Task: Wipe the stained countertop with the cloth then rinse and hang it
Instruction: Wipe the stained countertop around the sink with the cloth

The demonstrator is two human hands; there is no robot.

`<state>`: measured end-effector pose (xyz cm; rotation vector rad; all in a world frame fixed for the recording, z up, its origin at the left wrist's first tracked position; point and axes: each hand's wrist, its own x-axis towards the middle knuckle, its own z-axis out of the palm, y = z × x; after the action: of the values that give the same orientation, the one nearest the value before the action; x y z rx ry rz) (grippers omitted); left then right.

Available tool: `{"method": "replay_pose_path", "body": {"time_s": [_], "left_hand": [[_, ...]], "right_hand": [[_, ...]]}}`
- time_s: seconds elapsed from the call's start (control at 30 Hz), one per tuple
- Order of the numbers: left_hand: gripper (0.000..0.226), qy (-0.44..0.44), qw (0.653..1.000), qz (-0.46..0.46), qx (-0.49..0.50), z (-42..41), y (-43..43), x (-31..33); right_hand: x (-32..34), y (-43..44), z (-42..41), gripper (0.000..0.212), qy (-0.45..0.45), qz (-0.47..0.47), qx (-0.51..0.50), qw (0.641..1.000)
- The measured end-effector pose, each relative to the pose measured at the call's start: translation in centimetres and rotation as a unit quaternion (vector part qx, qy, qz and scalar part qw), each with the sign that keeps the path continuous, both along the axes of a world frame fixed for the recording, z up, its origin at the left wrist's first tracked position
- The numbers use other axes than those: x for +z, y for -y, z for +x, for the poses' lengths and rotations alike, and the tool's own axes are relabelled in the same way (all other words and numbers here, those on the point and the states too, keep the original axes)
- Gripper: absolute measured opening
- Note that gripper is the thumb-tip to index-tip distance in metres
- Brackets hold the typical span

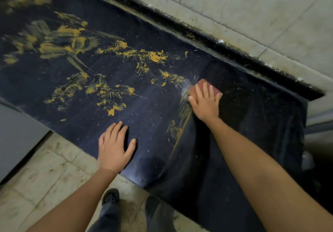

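Hands rest on a dark tabletop (144,109) as we look down from above. Our right hand (205,102) lies flat on a reddish cloth (207,85), its fingers (205,89) spread and pressing down rather than gripping. The cloth sits toward the back right of the tabletop, at the edge of yellow stains (111,91) that spread away to the left. Our left hand (113,147) lies open, palm down, near the front edge, holding nothing. A tiled floor (46,174) shows below.
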<state>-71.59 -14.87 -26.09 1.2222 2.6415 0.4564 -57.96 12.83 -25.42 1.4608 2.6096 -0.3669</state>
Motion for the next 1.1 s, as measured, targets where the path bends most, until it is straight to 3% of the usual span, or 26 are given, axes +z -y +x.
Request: {"method": "replay_pose_path", "body": {"time_s": [0.17,0.3,0.4,0.6,0.8,0.93,1.0,1.03,1.1], "left_hand": [[0.079,0.029,0.999,0.005,-0.020,-0.1,0.5,0.8],[0.065,0.054,0.995,0.030,-0.072,-0.3,3.0,0.9],[0.069,0.072,0.991,0.051,-0.102,-1.0,5.5,0.8],[0.072,0.084,0.987,0.081,-0.113,-3.4,7.9,1.5],[0.079,0.090,0.986,0.104,-0.092,-5.4,8.4,2.2],[0.079,0.092,0.985,0.109,-0.095,-5.9,8.2,1.9],[0.079,0.093,0.985,0.107,-0.097,-5.9,8.0,1.7],[0.079,0.093,0.985,0.108,-0.099,-5.8,7.8,1.6],[0.079,0.093,0.985,0.105,-0.103,-5.5,7.4,1.5]], "right_hand": [[0.2,10.9,2.3,0.068,0.019,-0.018,-0.012,1.000],[0.4,19.4,3.6,0.115,0.025,-0.018,-0.036,0.999],[0.2,25.1,4.1,0.120,0.019,-0.023,-0.044,0.999],[0.7,30.1,3.3,0.111,-0.012,-0.040,-0.079,0.996],[0.8,33.3,1.8,0.050,-0.005,-0.020,-0.053,0.998],[1.1,35.4,0.5,0.054,-0.021,-0.059,-0.023,0.998],[2.0,36.4,-0.4,0.058,-0.141,-0.099,0.001,0.985],[2.7,36.6,-0.6,0.050,-0.226,-0.119,-0.041,0.966],[4.3,36.1,-0.5,0.029,-0.400,-0.267,-0.191,0.855]]}}
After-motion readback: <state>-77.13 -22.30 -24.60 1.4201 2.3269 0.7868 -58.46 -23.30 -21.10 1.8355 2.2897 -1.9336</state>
